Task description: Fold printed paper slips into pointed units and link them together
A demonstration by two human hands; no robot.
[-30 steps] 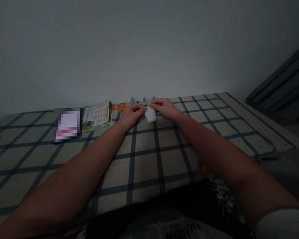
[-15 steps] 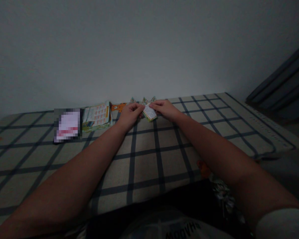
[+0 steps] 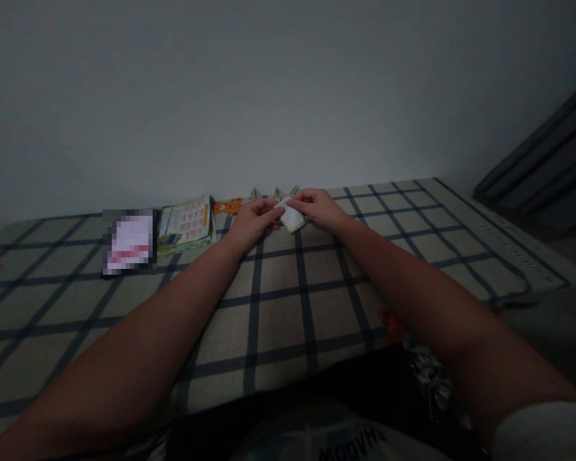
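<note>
Between my two hands is a small folded piece of printed paper (image 3: 294, 219), white with fine print and a pale, yellowish lower edge. My left hand (image 3: 253, 221) pinches its left side with thumb and fingers. On the upper right side, my right hand (image 3: 319, 208) has its thumb and fingers closed on the same paper. Just behind the hands, near the wall, stand several pointed folded paper pieces (image 3: 278, 192), partly hidden by the fingers.
A stack of printed leaflets (image 3: 186, 224) lies to the left of my hands. Beside it is a dark-edged flat item (image 3: 130, 243) with a blurred-out face. A checked cloth (image 3: 278, 320) covers the surface, which meets a plain wall (image 3: 288, 96). Grey curtain folds (image 3: 547, 153) hang at right.
The folded paper has turned slightly between my fingers, and its lower end has shifted a little to the right. Both hands stay in nearly the same place.
</note>
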